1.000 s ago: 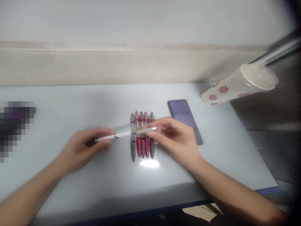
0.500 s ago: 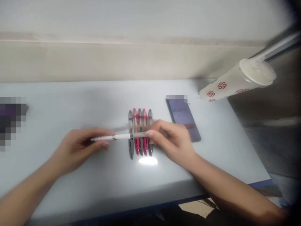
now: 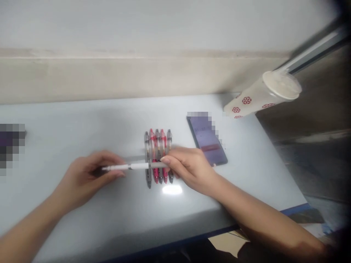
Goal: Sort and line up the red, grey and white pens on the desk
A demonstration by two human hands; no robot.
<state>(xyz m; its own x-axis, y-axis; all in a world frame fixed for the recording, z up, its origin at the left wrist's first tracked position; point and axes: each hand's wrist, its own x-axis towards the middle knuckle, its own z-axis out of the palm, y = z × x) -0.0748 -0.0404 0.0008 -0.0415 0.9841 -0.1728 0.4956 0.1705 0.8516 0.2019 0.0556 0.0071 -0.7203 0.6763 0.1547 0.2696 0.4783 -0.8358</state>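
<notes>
A white pen with a grey right end is held level between both hands. The thumb and fingers of my left hand are around its left end. My right hand pinches the grey end between thumb and forefinger. Beneath the held pen, several clear-barrelled pens lie side by side on the table, among them a dark one at the left and a red one beside it. My right fingers partly cover the rightmost dark pen.
On the white table, a phone lies right of the pens. A tall white cup with red patterns stands at the back right. A blurred-out dark object is at the far left, and a wall runs behind.
The view has shifted, so the table items appear farther left. Both hands and the white pen sit slightly lower over the row of pens; the grasp looks the same.
</notes>
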